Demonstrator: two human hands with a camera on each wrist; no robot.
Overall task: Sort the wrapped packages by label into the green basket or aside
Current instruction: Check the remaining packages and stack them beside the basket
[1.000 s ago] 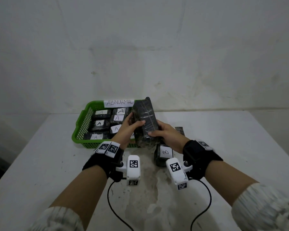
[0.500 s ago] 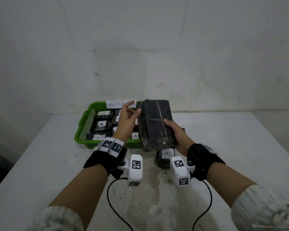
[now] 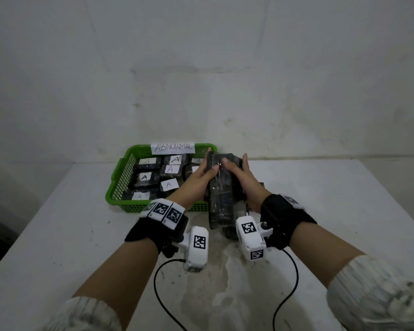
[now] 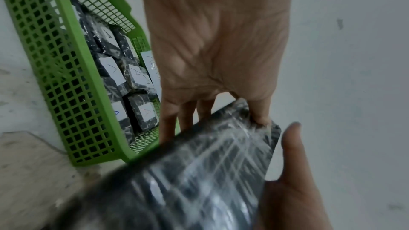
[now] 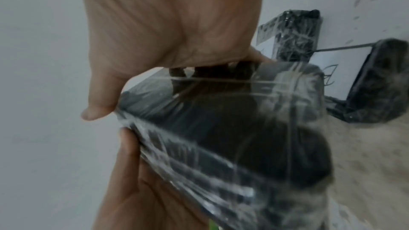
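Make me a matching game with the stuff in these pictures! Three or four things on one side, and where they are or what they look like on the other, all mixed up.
Things:
1. green basket
2. black wrapped package
3. ABNORMAL sign
4. packages labelled A

Places or states:
a. held in both hands
b. lying inside the basket
c. stuck on the basket's far rim
d. standing on the white table

Pairs: 1-d, 2-a, 3-c, 4-b

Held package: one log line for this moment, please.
left hand + right hand grip wrapped package | label unseen | beside green basket
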